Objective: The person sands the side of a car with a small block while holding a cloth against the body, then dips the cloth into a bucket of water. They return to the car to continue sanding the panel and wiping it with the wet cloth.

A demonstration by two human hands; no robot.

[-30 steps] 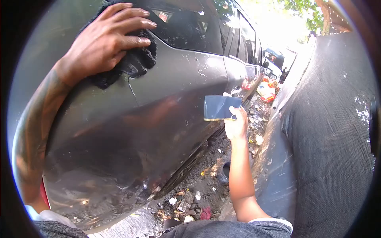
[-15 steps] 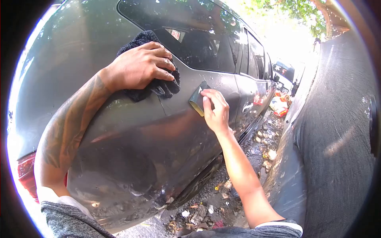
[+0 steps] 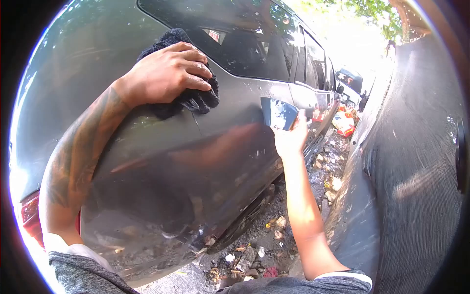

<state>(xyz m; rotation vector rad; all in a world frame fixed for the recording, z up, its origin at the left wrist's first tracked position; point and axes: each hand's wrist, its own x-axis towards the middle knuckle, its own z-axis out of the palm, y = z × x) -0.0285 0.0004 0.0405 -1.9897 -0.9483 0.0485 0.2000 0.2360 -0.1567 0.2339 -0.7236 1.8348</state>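
Observation:
My left hand [image 3: 169, 73] presses a wet black fluffy cloth [image 3: 172, 38] against the dark grey body panel of the car [image 3: 142, 132], just below the rear side window. Its fingers curl over the cloth. A thin streak of water runs down the panel beneath it. To the right, my right hand [image 3: 292, 137] grips a dark sheet of sandpaper [image 3: 277, 112] by its lower edge. The sheet's shiny, wet-looking face is turned toward me, and the hand is off to the right of the panel's middle. Glare hides part of the fingers.
A dark textured wall [image 3: 416, 122] runs along the right. Between it and the car lies a narrow strip of rubble and litter [image 3: 254, 259]. Red and white wrappers [image 3: 345, 122] lie farther along, with another vehicle [image 3: 348, 81] beyond. A red tail light [image 3: 32, 215] is at left.
My right hand has moved right, turning the sandpaper so its broad shiny face shows. My left hand and the cloth sit slightly higher and further left in view.

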